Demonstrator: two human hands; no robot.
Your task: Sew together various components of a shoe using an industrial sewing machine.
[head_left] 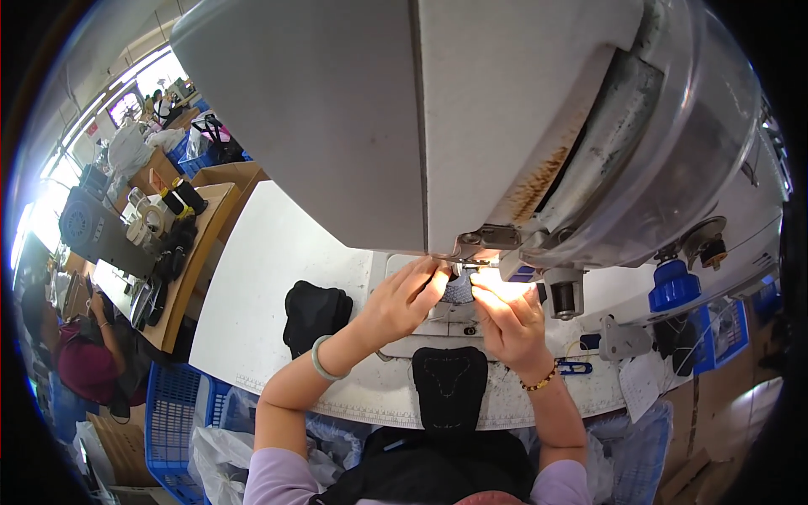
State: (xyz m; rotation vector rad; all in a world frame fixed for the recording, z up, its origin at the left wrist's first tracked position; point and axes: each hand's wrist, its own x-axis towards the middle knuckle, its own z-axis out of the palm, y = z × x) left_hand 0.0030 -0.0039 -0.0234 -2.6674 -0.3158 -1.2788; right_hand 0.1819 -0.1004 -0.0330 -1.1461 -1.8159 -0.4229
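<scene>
Sewing machine point(337, 126) overhangs grey fabric point(459, 291) between left hand point(401, 303) and right hand point(515, 326).

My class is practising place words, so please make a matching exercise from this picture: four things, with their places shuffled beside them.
Things
1. pale green bangle
2. beaded bracelet
3. grey piece
4. black piece with a pale outline

Places
A. between the left hand and the right hand
B. at the near edge of the white table
C. around the right wrist
D. around the left forearm

Pairs: 1-D, 2-C, 3-A, 4-B
</scene>
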